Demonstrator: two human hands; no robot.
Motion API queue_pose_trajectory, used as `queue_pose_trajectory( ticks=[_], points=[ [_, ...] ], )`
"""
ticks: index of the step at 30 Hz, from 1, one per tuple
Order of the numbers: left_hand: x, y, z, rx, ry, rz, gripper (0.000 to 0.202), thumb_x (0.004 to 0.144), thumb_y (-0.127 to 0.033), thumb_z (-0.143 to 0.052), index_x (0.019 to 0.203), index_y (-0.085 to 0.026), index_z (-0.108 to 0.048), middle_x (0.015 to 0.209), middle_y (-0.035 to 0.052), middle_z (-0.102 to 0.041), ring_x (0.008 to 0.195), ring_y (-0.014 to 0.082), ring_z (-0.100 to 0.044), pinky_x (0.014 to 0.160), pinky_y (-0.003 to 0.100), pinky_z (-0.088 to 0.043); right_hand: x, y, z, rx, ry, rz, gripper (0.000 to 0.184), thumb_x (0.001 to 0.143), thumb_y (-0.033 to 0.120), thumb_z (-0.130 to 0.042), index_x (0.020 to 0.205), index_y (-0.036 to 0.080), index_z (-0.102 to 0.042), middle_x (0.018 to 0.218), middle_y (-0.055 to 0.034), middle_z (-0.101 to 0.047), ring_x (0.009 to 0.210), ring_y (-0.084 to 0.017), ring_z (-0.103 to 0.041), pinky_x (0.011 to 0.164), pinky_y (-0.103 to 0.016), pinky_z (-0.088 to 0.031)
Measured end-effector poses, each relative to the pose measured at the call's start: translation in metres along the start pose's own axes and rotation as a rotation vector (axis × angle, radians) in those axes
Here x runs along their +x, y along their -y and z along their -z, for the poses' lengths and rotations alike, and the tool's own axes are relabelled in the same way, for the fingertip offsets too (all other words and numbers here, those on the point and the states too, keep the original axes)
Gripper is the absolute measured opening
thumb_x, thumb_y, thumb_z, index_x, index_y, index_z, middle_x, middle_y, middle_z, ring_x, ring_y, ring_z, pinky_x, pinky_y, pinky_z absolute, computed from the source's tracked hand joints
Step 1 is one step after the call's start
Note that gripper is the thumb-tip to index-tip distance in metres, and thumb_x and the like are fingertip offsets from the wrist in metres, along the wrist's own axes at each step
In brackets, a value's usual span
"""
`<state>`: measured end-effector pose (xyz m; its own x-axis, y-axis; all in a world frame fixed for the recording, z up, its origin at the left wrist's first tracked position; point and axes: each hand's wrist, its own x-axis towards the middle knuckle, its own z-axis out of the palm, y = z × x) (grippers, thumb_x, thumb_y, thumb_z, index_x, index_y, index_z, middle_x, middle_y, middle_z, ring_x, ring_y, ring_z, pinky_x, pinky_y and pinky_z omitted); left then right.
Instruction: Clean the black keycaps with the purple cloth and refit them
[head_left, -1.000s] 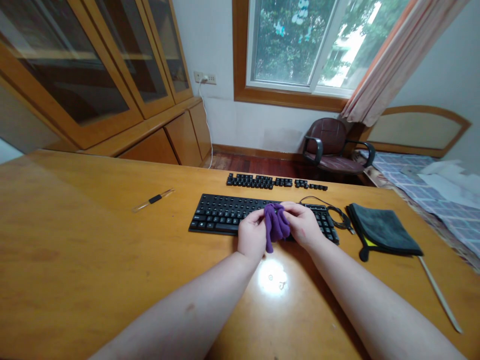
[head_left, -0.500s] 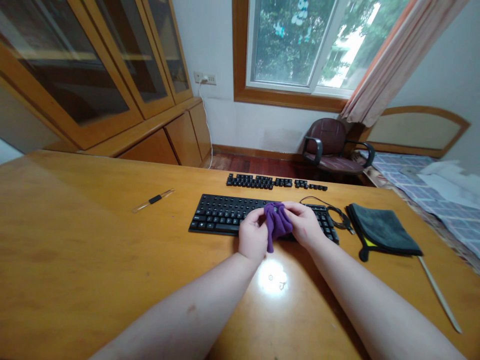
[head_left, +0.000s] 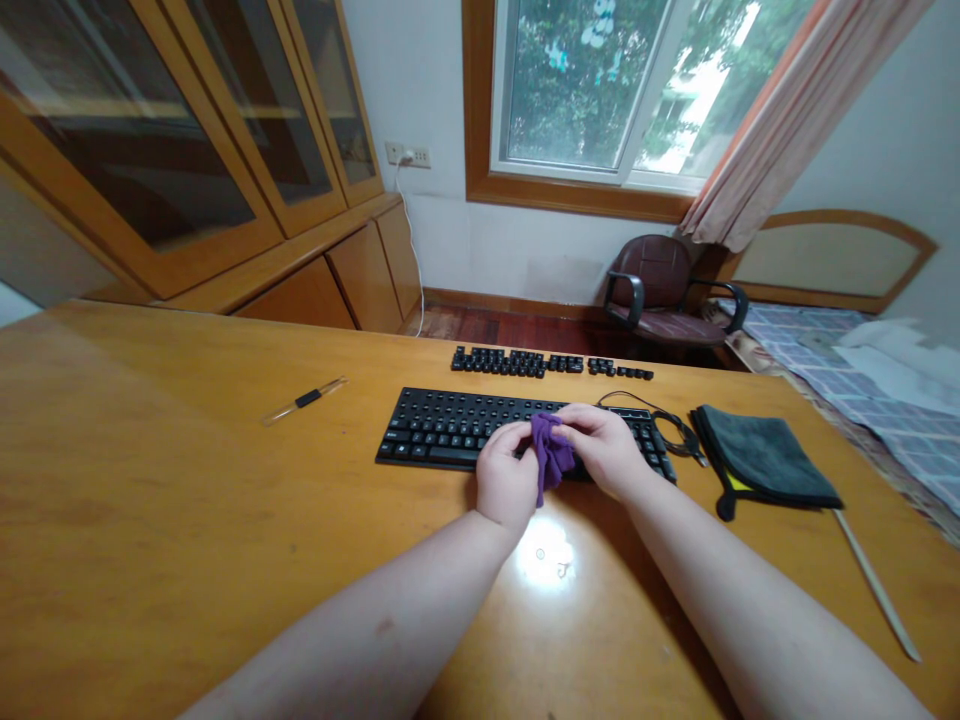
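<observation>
A bunched purple cloth point(head_left: 553, 462) is pinched between my two hands, above the near edge of a black keyboard point(head_left: 431, 425). My left hand point(head_left: 506, 472) is closed on the cloth's left side. From the right, my right hand point(head_left: 604, 450) grips the cloth with thumb and fingers. Whether a small item is wrapped inside the folds, I cannot tell. The keyboard's upper rows show bare key posts, while keys still sit in the lower rows at left. Removed black keycaps point(head_left: 499, 362) stand in a row along the table's far edge.
To the right lie a coiled cable point(head_left: 679, 437), a folded dark grey cloth point(head_left: 765, 455) and a thin pale strip point(head_left: 877, 590). A clear tool with a black middle point(head_left: 307, 398) rests at left on the wooden table point(head_left: 150, 500). Beyond stands an office chair point(head_left: 652, 285).
My right hand's fingers have shifted slightly left and over the cloth, which is now bunched narrower. The keyboard and keycaps stay in place.
</observation>
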<state>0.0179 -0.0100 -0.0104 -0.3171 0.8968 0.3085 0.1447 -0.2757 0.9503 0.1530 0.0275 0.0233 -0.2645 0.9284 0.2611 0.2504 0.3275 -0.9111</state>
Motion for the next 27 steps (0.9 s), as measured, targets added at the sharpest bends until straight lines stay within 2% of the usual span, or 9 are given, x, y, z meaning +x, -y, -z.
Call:
queue_pose_trajectory(
  ticks=[5,9,13,17,22,27],
  points=[
    [0.002,0.003,-0.001,-0.019,0.000,0.060,0.016,0.072,-0.017,-0.059,0.082,-0.020,-0.072,0.085,0.0048,-0.068,0.082,0.0179,-0.062,0.081,0.031,-0.048,0.001,-0.002,0.000,-0.008,0.055,0.003,0.015,0.077,0.030,-0.060,0.082,0.020,-0.071,0.086,-0.0052,-0.070,0.081,-0.019,-0.062,0.081,-0.034,-0.047],
    [0.004,0.001,0.000,-0.052,-0.007,0.059,0.015,0.069,-0.016,-0.061,0.079,-0.021,-0.072,0.082,0.0037,-0.069,0.079,0.0177,-0.061,0.079,0.030,-0.048,0.000,-0.001,-0.002,0.087,0.067,-0.036,0.018,0.070,0.032,-0.069,0.083,0.019,-0.070,0.084,-0.0043,-0.069,0.080,-0.019,-0.063,0.077,-0.032,-0.049],
    [0.003,0.001,0.000,-0.038,-0.001,0.053,0.016,0.070,-0.016,-0.060,0.080,-0.021,-0.072,0.084,0.0039,-0.069,0.081,0.0177,-0.061,0.081,0.031,-0.048,0.000,0.002,-0.001,0.028,0.062,-0.041,0.015,0.072,0.030,-0.066,0.081,0.019,-0.072,0.082,-0.0046,-0.070,0.079,-0.019,-0.063,0.078,-0.033,-0.049],
    [0.002,0.002,-0.001,-0.030,0.005,0.090,0.017,0.072,-0.016,-0.059,0.082,-0.020,-0.072,0.086,0.0051,-0.069,0.083,0.0179,-0.062,0.082,0.030,-0.047,0.001,-0.004,0.001,0.013,0.077,-0.061,0.018,0.075,0.029,-0.062,0.087,0.022,-0.073,0.089,-0.0040,-0.072,0.084,-0.020,-0.064,0.083,-0.033,-0.048],
    [0.004,0.006,-0.002,-0.176,0.030,0.191,0.018,0.073,-0.023,-0.061,0.087,-0.018,-0.071,0.090,0.0067,-0.069,0.087,0.0191,-0.062,0.084,0.031,-0.047,0.002,-0.015,0.003,0.073,0.076,-0.116,0.024,0.077,0.030,-0.060,0.096,0.022,-0.071,0.092,-0.0034,-0.072,0.089,-0.021,-0.065,0.087,-0.035,-0.047],
    [0.005,0.010,-0.006,-0.284,0.044,0.258,0.023,0.074,-0.025,-0.062,0.094,-0.016,-0.068,0.092,0.0082,-0.069,0.087,0.0193,-0.063,0.082,0.031,-0.048,0.004,-0.016,0.002,0.156,0.041,-0.146,0.025,0.075,0.032,-0.062,0.096,0.021,-0.070,0.092,-0.0036,-0.072,0.089,-0.020,-0.064,0.084,-0.034,-0.048]
  ],
)
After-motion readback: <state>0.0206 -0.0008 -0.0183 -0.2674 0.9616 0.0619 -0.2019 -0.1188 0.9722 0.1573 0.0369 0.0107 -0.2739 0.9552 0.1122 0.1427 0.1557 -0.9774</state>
